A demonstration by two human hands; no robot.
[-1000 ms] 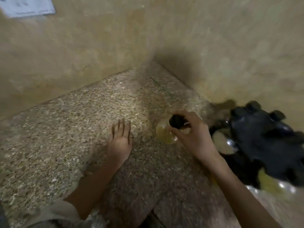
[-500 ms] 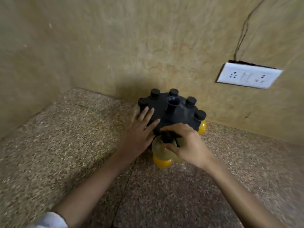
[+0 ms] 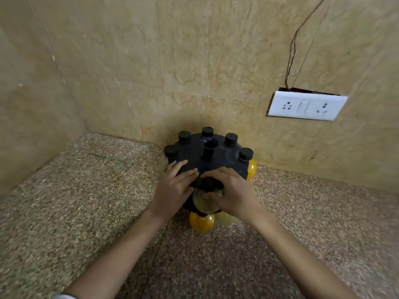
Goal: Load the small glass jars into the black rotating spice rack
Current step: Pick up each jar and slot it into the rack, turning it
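Two hands meet at the near rim of the black round plastic spice rack. The right hand has its fingers curled, pinching the dark cap of a small clear glass jar with pale contents at a front slot. The left hand lies flat on the rack top, fingers spread. Five black caps ring the far side, so loading looks well along. The rack stands at the back edge of the speckled granite counter, near its left corner.
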